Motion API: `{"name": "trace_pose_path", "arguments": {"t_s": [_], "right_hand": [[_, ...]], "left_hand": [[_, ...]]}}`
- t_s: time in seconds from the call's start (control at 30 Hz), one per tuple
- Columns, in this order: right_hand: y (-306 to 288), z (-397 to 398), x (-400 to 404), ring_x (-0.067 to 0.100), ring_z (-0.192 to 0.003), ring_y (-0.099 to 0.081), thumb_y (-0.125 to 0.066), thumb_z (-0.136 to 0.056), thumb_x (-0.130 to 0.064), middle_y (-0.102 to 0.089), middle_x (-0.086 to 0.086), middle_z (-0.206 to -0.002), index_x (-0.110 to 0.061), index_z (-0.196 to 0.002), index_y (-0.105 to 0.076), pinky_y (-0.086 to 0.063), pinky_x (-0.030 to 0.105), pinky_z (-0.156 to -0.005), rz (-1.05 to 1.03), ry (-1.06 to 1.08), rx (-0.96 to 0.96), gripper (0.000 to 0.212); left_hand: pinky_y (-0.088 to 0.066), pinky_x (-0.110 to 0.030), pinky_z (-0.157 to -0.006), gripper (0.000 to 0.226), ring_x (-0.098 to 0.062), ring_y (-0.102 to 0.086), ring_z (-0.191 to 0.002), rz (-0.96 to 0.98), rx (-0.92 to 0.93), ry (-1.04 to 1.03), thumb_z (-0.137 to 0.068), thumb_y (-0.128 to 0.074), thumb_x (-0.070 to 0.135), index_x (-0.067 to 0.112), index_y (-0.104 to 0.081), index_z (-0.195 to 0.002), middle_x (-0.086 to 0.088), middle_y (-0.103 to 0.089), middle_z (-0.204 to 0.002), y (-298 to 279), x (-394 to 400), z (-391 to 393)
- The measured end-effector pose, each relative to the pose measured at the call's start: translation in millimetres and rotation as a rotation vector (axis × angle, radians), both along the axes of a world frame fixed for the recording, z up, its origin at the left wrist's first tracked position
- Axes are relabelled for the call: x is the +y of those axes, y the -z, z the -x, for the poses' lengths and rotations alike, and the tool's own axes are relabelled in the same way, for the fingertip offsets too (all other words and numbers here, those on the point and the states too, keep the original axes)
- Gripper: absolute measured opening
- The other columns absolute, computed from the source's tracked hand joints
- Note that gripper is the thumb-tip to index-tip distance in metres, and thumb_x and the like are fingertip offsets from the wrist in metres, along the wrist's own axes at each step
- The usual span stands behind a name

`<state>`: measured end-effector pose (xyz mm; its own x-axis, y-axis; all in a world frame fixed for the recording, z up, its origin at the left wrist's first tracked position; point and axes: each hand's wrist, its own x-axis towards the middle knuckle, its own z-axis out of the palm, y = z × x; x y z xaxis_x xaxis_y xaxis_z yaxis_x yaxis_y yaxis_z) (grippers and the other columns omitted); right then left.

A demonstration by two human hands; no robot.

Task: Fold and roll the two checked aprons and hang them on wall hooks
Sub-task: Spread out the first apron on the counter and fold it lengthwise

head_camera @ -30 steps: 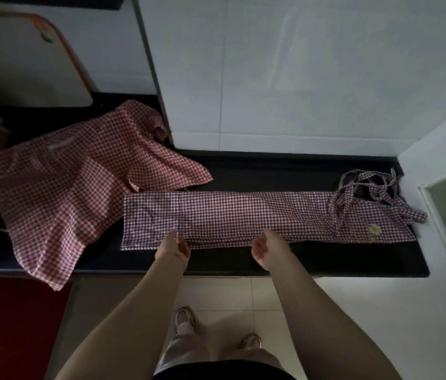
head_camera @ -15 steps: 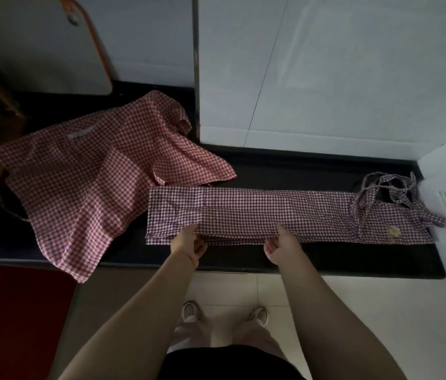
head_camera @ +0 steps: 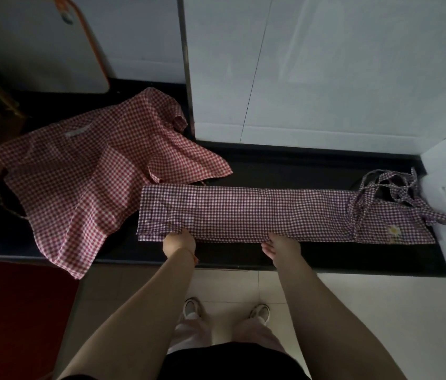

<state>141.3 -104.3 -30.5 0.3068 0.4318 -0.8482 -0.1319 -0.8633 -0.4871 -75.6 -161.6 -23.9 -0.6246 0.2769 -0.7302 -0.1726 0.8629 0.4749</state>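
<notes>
I see my left hand (head_camera: pixel 179 240) and right hand (head_camera: pixel 282 244) pinching the near edge of the soft, light folded apron (head_camera: pixel 243 212) at six o'clock, the grip I'd choose.

bare arms, black top (head_camera: pixel 232 363), pale pink trousers (head_camera: pixel 254 333), light shoes (head_camera: pixel 192 307).

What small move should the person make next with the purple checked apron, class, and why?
Probably fold the near edge away once more: both hands, left hand and right hand, grip the near edge of the purple apron, which already lies as a long strip on the counter.
</notes>
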Motion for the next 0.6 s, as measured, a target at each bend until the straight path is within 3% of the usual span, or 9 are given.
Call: {"name": "trace_pose_path", "arguments": {"t_s": [0.07,0.17,0.27,0.33,0.4,0.43,0.5,0.6], "right_hand": [[2,-1,-2,0.022,-0.078,-0.061,-0.064,-0.088,-0.007,-0.064,0.013,-0.102,-0.003,-0.108,-0.057,-0.053,0.035,-0.067,-0.005,0.011,-0.111,0.021],[0,3,-6,0.021,-0.085,-0.056,-0.051,-0.096,-0.013,-0.059,0.009,-0.108,-0.005,-0.129,-0.044,-0.052,0.036,-0.078,-0.140,-0.021,-0.368,0.035],[-14,18,3,0.018,-0.079,-0.060,-0.055,-0.093,-0.012,-0.058,0.004,-0.097,-0.010,-0.120,-0.044,-0.053,0.030,-0.066,-0.405,-0.237,-0.672,0.029],[-16,28,15,0.015,-0.089,-0.060,-0.065,-0.087,-0.011,-0.057,0.002,-0.101,-0.015,-0.112,-0.052,-0.047,0.022,-0.069,-0.569,-0.549,-0.850,0.029],[-8,39,22,0.017,-0.109,-0.055,-0.068,-0.086,-0.018,-0.056,0.002,-0.118,-0.019,-0.120,-0.054,-0.047,0.026,-0.086,-0.658,-0.881,-0.929,0.036],[0,43,23,0.022,-0.124,-0.049,-0.066,-0.088,-0.024,-0.052,0.004,-0.132,-0.022,-0.129,-0.051,-0.044,0.034,-0.097,-0.653,-1.048,-0.940,0.043],[12,48,21,0.031,-0.145,-0.023,-0.057,-0.093,-0.040,-0.029,0.003,-0.156,-0.032,-0.144,-0.036,-0.029,0.053,-0.112,-0.568,-1.331,-0.912,0.056],[24,40,21,0.035,-0.150,0.001,-0.049,-0.093,-0.057,-0.003,-0.001,-0.164,-0.038,-0.152,-0.014,-0.012,0.065,-0.115,-0.421,-1.481,-0.856,0.072]], "left_hand": [[-0.054,-0.034,-0.059,0.033,-0.022,-0.061,-0.064,0.020,-0.031,-0.010,-0.093,-0.052,0.029,-0.001,-0.066,-0.097,-0.011,-0.067,-0.084,2,-4,1],[-0.047,-0.028,-0.052,0.029,-0.023,-0.059,-0.062,0.046,0.023,0.089,-0.090,-0.053,0.032,0.007,-0.063,-0.083,-0.010,-0.064,-0.078,-7,-2,-1],[-0.049,-0.033,-0.067,0.021,-0.023,-0.058,-0.077,-0.067,0.415,0.364,-0.088,-0.053,0.028,0.009,-0.061,-0.084,-0.008,-0.064,-0.091,-13,13,-8],[-0.047,-0.039,-0.080,0.019,-0.024,-0.054,-0.100,-0.251,0.622,0.616,-0.087,-0.060,0.023,0.014,-0.061,-0.103,-0.006,-0.058,-0.113,-12,28,-13],[-0.038,-0.049,-0.104,0.050,-0.029,-0.035,-0.133,-0.260,0.630,1.009,-0.089,-0.061,0.029,0.026,-0.046,-0.136,-0.005,-0.038,-0.146,-5,43,-17],[-0.030,-0.056,-0.110,0.064,-0.033,-0.019,-0.144,-0.199,0.594,1.183,-0.091,-0.060,0.037,0.034,-0.030,-0.147,-0.003,-0.020,-0.158,0,50,-19],[-0.017,-0.065,-0.113,0.084,-0.041,0.007,-0.148,-0.028,0.537,1.419,-0.089,-0.057,0.056,0.044,-0.002,-0.152,0.002,0.010,-0.163,7,59,-19],[-0.012,-0.070,-0.112,0.101,-0.045,0.020,-0.144,0.159,0.493,1.541,-0.081,-0.054,0.072,0.045,0.014,-0.150,0.003,0.027,-0.160,21,61,-11]]}}
